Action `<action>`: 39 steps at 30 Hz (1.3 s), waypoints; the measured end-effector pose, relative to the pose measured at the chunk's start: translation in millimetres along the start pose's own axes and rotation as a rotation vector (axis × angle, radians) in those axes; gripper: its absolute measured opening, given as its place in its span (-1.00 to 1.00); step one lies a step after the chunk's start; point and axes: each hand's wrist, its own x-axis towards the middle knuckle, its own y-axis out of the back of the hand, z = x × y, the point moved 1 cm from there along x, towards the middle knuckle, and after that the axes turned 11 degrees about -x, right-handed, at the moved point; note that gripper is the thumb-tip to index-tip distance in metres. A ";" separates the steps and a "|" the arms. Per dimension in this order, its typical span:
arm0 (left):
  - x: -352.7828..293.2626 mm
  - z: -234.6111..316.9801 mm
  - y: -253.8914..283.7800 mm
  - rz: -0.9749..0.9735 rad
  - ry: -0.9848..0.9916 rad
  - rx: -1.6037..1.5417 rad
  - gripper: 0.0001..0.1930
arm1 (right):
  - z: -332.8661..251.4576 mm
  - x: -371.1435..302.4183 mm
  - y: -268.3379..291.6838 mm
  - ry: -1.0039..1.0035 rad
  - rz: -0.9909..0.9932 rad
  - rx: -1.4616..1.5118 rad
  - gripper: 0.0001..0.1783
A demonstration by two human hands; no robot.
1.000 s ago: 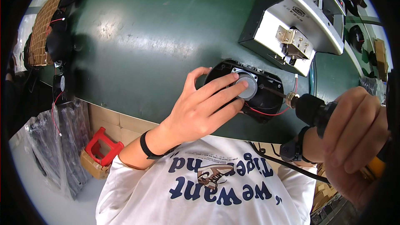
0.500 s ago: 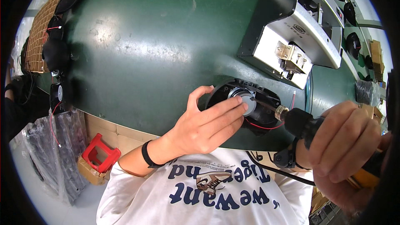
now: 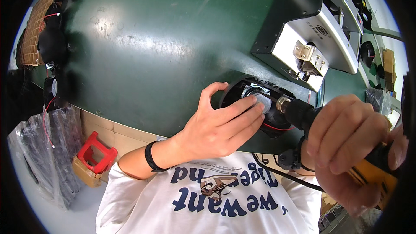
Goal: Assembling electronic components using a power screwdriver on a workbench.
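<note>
- With right hand (image 3: 349, 143) closed around power driver (image 3: 300, 113), press squarely along the bit (image 3: 272, 99).
- With left hand (image 3: 214, 125) spread over round speaker (image 3: 264, 101), inside black housing (image 3: 274, 116) ahead of right hand, brace firmly.
- Guard left fingertips near the bit.

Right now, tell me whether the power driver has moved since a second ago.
Yes: against the metal machine, the power driver has moved left, its metal collar nearer the round speaker.
</note>
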 end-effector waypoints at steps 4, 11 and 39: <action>1.3 4.6 -3.3 0.007 0.016 0.019 -0.78 | 5.6 -1.7 -6.1 0.087 0.060 -0.024 -0.43; 0.3 5.5 -5.1 0.015 -0.013 0.019 -0.82 | 2.7 5.3 -7.9 0.111 0.033 -0.023 -0.39; 5.2 9.6 -2.6 0.021 0.030 -0.002 -0.80 | 15.0 0.4 -25.8 0.150 0.099 -0.070 -0.43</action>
